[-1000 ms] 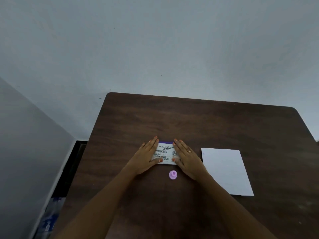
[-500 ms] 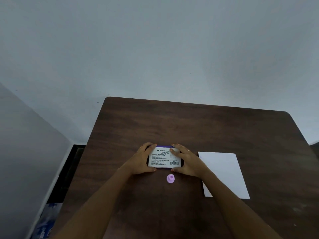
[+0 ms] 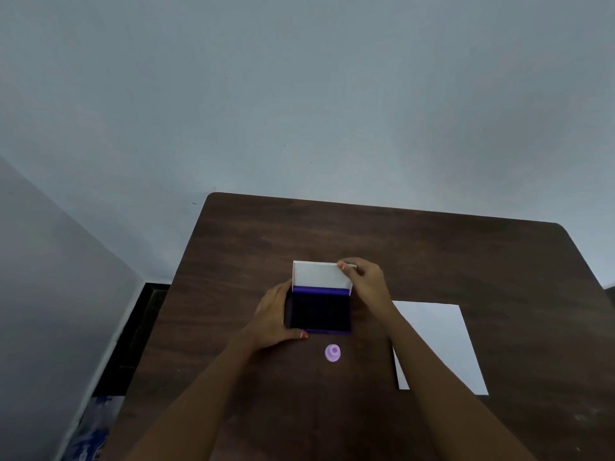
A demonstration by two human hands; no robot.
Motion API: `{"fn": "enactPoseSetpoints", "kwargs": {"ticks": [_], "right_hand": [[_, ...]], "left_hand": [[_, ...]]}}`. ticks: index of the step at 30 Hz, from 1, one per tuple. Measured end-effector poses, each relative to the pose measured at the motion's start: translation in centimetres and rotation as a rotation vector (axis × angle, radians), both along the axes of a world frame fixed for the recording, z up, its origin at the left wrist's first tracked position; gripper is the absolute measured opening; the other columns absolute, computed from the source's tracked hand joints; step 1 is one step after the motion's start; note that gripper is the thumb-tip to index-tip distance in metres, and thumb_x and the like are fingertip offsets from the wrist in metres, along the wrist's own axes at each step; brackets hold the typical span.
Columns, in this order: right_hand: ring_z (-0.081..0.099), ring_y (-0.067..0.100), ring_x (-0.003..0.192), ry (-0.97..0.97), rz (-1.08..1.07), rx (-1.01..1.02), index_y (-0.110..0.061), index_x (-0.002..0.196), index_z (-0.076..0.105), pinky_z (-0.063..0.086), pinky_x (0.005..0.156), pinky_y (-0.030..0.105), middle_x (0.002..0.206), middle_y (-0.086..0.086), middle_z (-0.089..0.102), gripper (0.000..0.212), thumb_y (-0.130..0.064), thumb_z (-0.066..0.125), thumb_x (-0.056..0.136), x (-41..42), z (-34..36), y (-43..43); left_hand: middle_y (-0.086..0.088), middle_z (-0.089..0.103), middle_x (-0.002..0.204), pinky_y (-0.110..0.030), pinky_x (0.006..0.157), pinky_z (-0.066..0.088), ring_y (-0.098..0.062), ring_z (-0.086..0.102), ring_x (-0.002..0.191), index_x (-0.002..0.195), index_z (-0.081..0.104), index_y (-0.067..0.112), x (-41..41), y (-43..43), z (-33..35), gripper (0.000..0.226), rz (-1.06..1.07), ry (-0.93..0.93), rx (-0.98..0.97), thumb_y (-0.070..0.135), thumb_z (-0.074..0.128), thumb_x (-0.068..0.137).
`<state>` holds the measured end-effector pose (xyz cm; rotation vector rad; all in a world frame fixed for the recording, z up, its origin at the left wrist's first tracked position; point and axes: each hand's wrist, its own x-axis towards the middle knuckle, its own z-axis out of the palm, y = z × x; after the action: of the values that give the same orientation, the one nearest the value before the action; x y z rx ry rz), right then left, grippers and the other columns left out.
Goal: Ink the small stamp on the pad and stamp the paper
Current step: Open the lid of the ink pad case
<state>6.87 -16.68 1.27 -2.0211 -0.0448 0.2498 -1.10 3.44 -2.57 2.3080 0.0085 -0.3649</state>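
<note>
Progress check on the stamping job: honestly it's just the setup stage so far. Ink pad [image 3: 320, 312] sits mid-table with its lid [image 3: 319, 275] swung up and standing roughly upright at the far edge, white inside facing the camera, dark ink surface fully exposed. Left hand [image 3: 273, 319] is wrapped around the left side of the pad's base, thumb along the near edge, so it's gripping the case to steady it. Right hand [image 3: 366, 281] pinches the lid's top right corner, thumb on the near face and fingers behind. So both hands are busy with the pad and neither one has the stamp. Small stamp [image 3: 332, 353], a little lilac knob, stands on the table [image 3: 432, 254] just in front of the pad, close to it but not touching, and nothing is touching it. Paper [image 3: 439, 344] lies flat off to the right, partly hidden under the right forearm, and what I can see of it looks blank. My read: opening the pad is basically done. What's left is everything that counts, meaning letting go of the lid, picking up the stamp, pressing it on the ink, then pressing it on the sheet.
</note>
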Motion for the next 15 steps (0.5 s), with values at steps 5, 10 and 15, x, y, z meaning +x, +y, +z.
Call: {"fn": "enactPoseSetpoints", "kwargs": {"ticks": [5, 10, 15], "right_hand": [[0.052, 0.014, 0.1, 0.0, -0.123, -0.098, -0.012, 0.112, 0.058, 0.044, 0.082, 0.025, 0.121, 0.011, 0.057, 0.026, -0.027, 0.048, 0.093, 1.5, -1.1, 2.6], [0.046, 0.024, 0.121, -0.028, -0.097, -0.266, -0.014, 0.127, 0.047, 0.041, 0.101, 0.038, 0.139, 0.01, 0.04, 0.035, -0.027, 0.045, 0.094, 1.9, -2.5, 4.3], [0.04, 0.026, 0.129, -0.041, 0.007, -0.435, -0.015, 0.136, 0.035, 0.038, 0.107, 0.041, 0.15, 0.009, 0.027, 0.044, -0.03, 0.041, 0.095, 2.2, -3.6, 3.9]], "left_hand": [[-0.001, 0.021, 0.151, -0.039, 0.111, 0.024, -0.018, 0.023, 0.137, 0.143, 0.005, 0.03, -0.1, 0.0, -0.3, 0.113, -0.009, 0.005, 0.01, 0.047, 0.078, 0.058], [-0.005, 0.014, 0.151, -0.046, 0.114, 0.024, -0.025, 0.017, 0.138, 0.142, -0.003, 0.035, -0.2, 0.1, -0.7, 0.11, -0.06, 0.031, 0.119, 0.052, 0.073, 0.064], [-0.008, 0.008, 0.152, -0.045, 0.114, 0.019, -0.027, 0.011, 0.139, 0.142, -0.01, 0.034, -0.2, 0.1, -1.0, 0.112, -0.082, 0.053, 0.163, 0.053, 0.07, 0.066]]}}
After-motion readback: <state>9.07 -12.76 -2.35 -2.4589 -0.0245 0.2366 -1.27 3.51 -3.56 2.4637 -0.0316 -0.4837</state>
